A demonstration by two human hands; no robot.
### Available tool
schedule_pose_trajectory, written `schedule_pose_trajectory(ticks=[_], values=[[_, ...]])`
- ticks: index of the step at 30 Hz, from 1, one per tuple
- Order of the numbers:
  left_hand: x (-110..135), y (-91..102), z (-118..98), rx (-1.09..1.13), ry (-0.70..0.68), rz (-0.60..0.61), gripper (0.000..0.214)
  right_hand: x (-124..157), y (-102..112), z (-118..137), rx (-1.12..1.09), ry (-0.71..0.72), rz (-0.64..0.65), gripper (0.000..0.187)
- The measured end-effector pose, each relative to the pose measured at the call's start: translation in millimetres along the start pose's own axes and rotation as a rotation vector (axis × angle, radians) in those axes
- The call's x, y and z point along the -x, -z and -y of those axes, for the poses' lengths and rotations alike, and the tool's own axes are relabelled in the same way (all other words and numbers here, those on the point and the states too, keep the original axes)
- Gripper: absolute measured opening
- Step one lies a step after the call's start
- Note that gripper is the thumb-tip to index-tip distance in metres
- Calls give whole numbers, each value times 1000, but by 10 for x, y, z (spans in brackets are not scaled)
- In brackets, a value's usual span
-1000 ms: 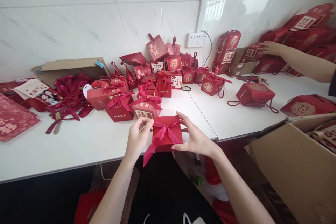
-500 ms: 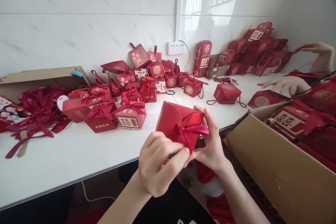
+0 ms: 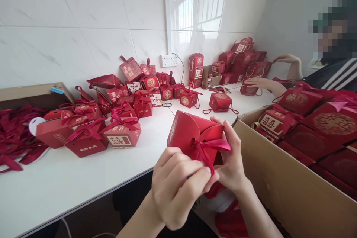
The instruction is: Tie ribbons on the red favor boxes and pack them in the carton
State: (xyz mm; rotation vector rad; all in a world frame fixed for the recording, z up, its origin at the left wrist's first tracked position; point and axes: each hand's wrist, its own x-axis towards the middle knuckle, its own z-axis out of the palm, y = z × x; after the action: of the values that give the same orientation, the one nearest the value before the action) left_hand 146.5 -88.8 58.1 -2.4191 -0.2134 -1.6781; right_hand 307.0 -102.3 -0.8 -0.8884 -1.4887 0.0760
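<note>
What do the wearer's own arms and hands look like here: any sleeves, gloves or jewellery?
Both are bare. The left hand and the right hand wear no gloves, and no ring, watch or bracelet shows on them. Both forearms are uncovered as far as the bottom edge of the picture, so no sleeve is visible.

White glossy tiles (image 3: 83, 11) with grey joints cover the back wall, meeting a plain grey wall (image 3: 290, 3) at the right corner. A barred window's bright reflection (image 3: 200, 3) shines in the tiles. A white socket (image 3: 169, 60) sits above the white counter (image 3: 69, 182), lit by soft daylight.
</note>
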Motion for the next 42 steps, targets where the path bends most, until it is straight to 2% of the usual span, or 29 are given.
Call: schedule_pose_trajectory(ticks=[8, 14, 16, 18, 19, 20, 22, 24, 26, 28, 29, 31, 34, 38, 42], values=[[-104, -134, -106, 58, -56, -30, 10, 25, 251, 92, 66, 46, -51, 103], [-201, -261, -209, 184, -58, -8, 13, 69, 548, 193, 183, 62, -81, 101], [-255, -333, -151, 187, 32, -69, 11, 89, 678, 243, 286, 79, -85, 101], [-327, -445, -12, 144, 229, -59, 6, 126, 821, 295, 414, 82, -77, 98], [-366, -518, 78, 125, 351, 10, 10, 152, 894, 318, 459, 50, -83, 94], [-404, -603, 172, 140, 483, 153, 17, 182, 967, 338, 465, -21, -112, 89], [-459, -806, 331, 214, 644, 465, 23, 246, 1112, 372, 315, -262, -246, 78], [-468, -1049, 402, 260, 650, 686, 23, 296, 1255, 409, -26, -568, -426, 61], [-418, -1323, 367, 279, 522, 750, 17, 320, 1387, 467, -436, -847, -533, 46], [-317, -1611, 258, 286, 325, 661, 16, 324, 1494, 544, -793, -1015, -553, 41], [-254, -1753, 193, 293, 227, 593, 22, 324, 1535, 584, -928, -1042, -544, 41], [-119, -2015, 69, 330, 57, 512, 31, 330, 1593, 653, -1089, -1010, -534, 42], [65, -2319, -62, 381, -48, 520, 35, 361, 1642, 699, -1133, -960, -525, 45], [227, -2540, -168, 383, 68, 505, 40, 403, 1690, 687, -1131, -992, -525, 49], [298, -2620, -241, 418, 172, 487, 44, 425, 1699, 662, -1009, -1031, -526, 50]])
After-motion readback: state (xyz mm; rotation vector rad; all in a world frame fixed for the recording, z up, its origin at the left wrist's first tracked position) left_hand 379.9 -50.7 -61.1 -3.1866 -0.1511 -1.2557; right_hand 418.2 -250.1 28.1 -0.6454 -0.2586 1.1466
